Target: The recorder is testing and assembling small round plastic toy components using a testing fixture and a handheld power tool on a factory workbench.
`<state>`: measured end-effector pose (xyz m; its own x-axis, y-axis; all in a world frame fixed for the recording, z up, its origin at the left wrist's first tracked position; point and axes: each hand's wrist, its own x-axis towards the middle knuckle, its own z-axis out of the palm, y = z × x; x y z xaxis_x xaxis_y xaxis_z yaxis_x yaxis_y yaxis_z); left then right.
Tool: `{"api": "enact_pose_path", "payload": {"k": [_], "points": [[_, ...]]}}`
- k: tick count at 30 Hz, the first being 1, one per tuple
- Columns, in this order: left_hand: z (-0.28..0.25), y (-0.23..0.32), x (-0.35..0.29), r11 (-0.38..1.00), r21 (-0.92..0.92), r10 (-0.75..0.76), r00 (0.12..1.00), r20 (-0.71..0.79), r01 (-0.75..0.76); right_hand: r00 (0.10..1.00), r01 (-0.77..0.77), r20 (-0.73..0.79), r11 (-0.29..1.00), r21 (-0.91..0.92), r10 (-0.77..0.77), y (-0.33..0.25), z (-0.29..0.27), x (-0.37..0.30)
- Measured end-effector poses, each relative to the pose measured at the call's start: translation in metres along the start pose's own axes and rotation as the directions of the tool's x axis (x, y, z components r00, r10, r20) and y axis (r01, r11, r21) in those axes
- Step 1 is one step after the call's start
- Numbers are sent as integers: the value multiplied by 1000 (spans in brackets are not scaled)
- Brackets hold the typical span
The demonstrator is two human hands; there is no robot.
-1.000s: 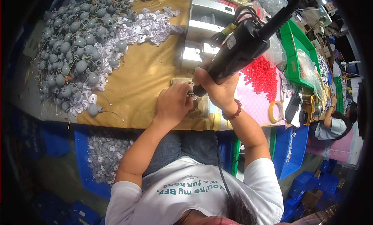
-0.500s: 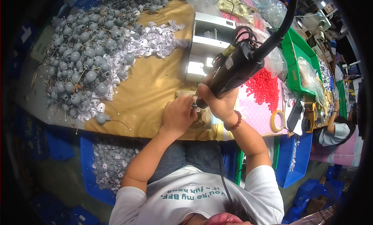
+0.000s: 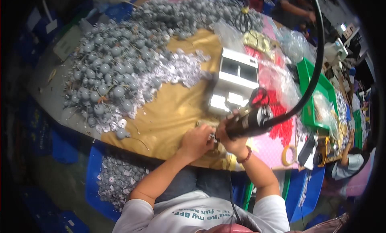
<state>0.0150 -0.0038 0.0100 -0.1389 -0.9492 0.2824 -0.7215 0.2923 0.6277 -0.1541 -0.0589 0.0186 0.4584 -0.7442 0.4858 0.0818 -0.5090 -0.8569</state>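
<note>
At the near edge of the table, my right hand is wrapped round a black electric screwdriver, which lies tilted with its thick cable leading up to the right. The tool's tip is hidden by my fingers. Close beside it, my left hand has its fingers pinched together over a small part that I cannot make out. Both hands meet above a small block on the brown cloth. Grey ball-shaped parts with thin wires are heaped at the left, and white plastic pieces lie along that heap.
Beyond my hands stands a white open box. Small red pieces, a tape roll and a green bin are at the right. A blue bin of parts sits below the table. Another person works at far right.
The view has shifted, so the table things sit lower and further right. The screwdriver has tipped flatter, its cable end swinging down. My hands stay together.
</note>
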Motion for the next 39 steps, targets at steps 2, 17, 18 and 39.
{"api": "enact_pose_path", "payload": {"k": [2, 17, 18, 39], "points": [[-1, -2, -1, 1000, -21, 12, 1000, -21, -12, 997, 9, 78, 993, -114, 0, -4, -4, 1], [6, 2, -2, 1000, -11, -5, 999, -33, 4, 995, 98, 29, 976, -193, -94, -16, 3, 12], [8, 3, -3, 1000, -7, -18, 1000, -19, 18, 997, -11, -79, 998, -59, 7, -21, 4, 12], [10, 16, -18, 998, 60, 14, 992, -125, -7, 940, -294, -217, 947, -127, 263, 5, -8, -20]]}}
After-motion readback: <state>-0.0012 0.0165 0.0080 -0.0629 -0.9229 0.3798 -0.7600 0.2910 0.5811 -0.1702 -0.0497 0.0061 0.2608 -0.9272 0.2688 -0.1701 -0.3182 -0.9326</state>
